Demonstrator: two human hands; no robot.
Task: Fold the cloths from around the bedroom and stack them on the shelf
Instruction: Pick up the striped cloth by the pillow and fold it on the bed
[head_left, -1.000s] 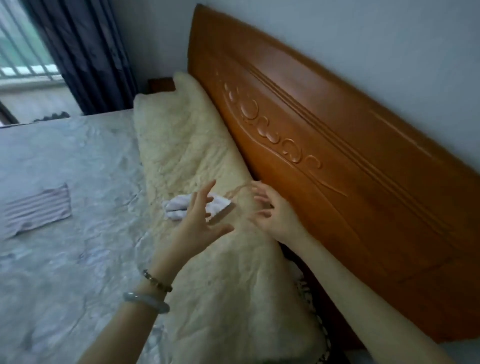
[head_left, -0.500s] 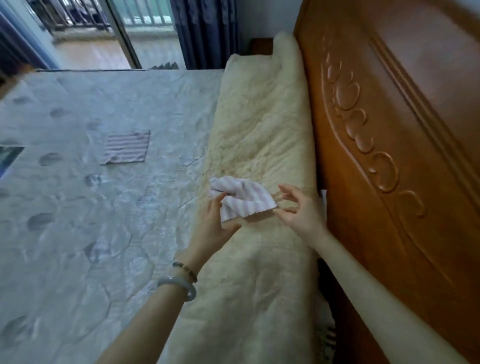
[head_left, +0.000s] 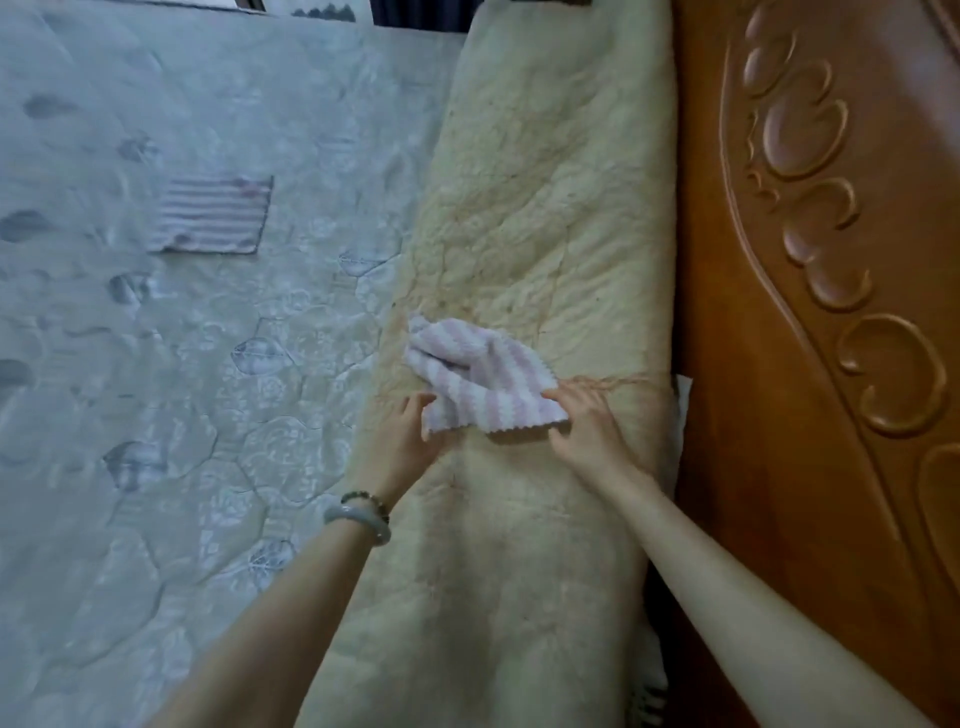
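A small pink-and-white striped cloth lies crumpled on the cream quilted blanket roll beside the headboard. My left hand grips its near left edge, thumb on top. My right hand pinches its near right corner. The cloth is partly lifted between both hands, its far end bunched. A second striped cloth lies flat and folded on the grey mattress to the far left, apart from both hands.
The carved wooden headboard runs along the right, close to my right forearm. A narrow gap with a bit of white fabric shows between blanket roll and headboard. Dark curtains sit at the top edge.
My view has tilted down and closer. Both hands, open a second ago, have closed on the striped cloth's near edge, and it is spread wider between them.
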